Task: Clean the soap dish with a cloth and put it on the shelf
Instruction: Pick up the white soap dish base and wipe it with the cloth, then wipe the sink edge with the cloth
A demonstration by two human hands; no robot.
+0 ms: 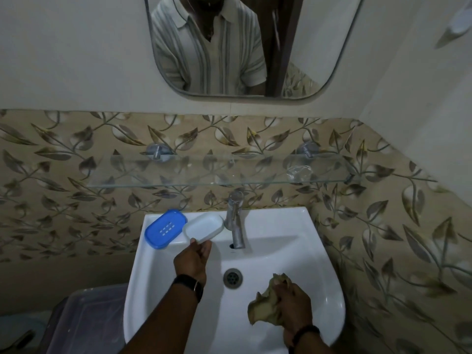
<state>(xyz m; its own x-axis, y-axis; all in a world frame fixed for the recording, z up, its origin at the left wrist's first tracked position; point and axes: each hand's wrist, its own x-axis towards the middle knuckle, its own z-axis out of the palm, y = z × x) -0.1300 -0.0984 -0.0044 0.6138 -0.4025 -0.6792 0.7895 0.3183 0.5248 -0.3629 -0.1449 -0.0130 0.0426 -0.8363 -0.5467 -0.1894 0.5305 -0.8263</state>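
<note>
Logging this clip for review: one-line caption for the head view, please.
Left hand holds white soap dish tray beside blue insert; right hand clutches cloth over sink.

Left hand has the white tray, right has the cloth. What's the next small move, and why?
Probably bring the white tray over the basin toward the cloth: the left hand pinches only its near edge, while the right hand holds the cloth apart, near the drain.

white sink (319, 226), steel tap (236, 221), mirror (319, 47), plastic tub (84, 320).
</note>
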